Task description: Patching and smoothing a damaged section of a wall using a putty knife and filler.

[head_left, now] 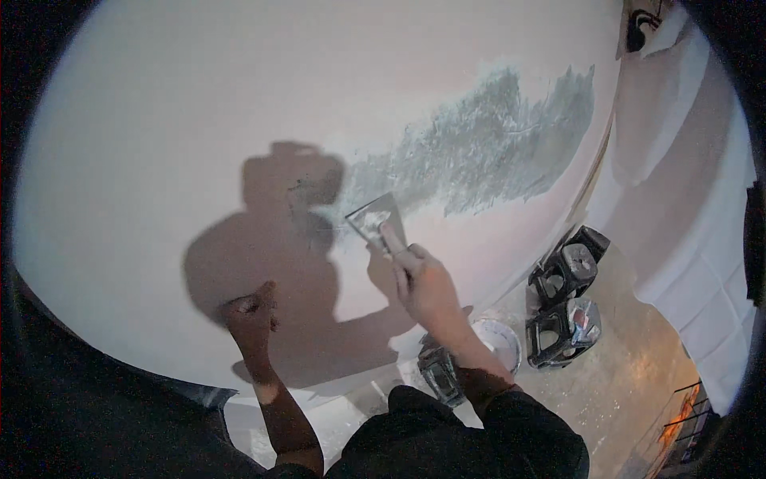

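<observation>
My right hand (pixel 427 287) grips a putty knife (pixel 373 217), index finger stretched along it. Its broad blade lies against or very close to the pale wall (pixel 159 120), at the lower left of a rough grey patch of filler (pixel 479 144). Whitish paste shows on the blade. Lower left, my left hand (pixel 252 308) is in shadow close to the wall, its fingers curled; what they hold, if anything, cannot be made out. A dark shadow of my head and shoulders falls over the wall between my hands.
Below my right forearm stands a white bucket (pixel 512 345), partly hidden, beside a black stool (pixel 443 375). More black stools (pixel 565 329) stand on the stained floor (pixel 622 351) to the right. White sheeting (pixel 686 184) hangs along the right side, and orange light glows at the lower right.
</observation>
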Available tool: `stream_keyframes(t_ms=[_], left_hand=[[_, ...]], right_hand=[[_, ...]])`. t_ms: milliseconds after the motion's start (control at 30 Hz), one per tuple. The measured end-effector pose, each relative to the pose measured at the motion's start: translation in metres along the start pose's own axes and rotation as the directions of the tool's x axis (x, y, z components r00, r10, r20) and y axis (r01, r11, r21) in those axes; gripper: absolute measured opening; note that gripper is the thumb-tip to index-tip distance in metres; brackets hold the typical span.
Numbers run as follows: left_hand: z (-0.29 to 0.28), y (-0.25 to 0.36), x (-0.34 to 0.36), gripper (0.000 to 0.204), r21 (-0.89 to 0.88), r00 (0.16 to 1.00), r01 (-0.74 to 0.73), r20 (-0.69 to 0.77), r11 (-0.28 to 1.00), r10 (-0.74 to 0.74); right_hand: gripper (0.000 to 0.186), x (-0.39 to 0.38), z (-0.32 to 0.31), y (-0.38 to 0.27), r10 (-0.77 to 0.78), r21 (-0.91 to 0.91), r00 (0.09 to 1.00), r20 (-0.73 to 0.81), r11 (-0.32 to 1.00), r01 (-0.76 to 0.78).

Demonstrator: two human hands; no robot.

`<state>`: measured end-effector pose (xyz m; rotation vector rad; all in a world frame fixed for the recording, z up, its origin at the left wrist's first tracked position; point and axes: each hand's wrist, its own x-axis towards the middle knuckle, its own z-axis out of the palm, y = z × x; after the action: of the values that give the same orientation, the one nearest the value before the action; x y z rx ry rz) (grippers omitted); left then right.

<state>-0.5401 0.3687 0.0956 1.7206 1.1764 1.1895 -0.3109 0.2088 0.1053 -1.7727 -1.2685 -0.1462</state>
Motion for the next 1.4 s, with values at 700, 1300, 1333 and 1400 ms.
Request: stream_keyframes(t_ms=[700, 1300, 1333, 1400], left_hand=[[-0.002, -0.001, 0.0, 0.032, 0.045, 1.0, 0.01, 0.022, 0.999, -0.011], [0.001, 0.012, -0.003, 0.034, 0.078, 0.997, 0.078, -0.023, 0.994, -0.076], [-0.002, 0.009, -0.002, 0.034, 0.08, 0.996, 0.081, -0.032, 0.994, -0.078], [-0.003, 0.0, 0.0, 0.033, 0.051, 0.998, 0.063, -0.018, 0.997, -0.062]], right_hand=[[0.05, 0.008, 0.014, 0.002, -0.052, -0.05, 0.992, -0.113, 0.998, 0.047], [0.053, 0.003, 0.016, 0.01, -0.166, -0.01, 0.984, -0.067, 0.986, 0.166], [0.053, 0.011, 0.008, 0.007, -0.171, -0.003, 0.983, -0.062, 0.985, 0.172], [0.05, 0.032, -0.01, 0.0, 0.026, 0.085, 0.971, -0.236, 0.996, -0.006]])
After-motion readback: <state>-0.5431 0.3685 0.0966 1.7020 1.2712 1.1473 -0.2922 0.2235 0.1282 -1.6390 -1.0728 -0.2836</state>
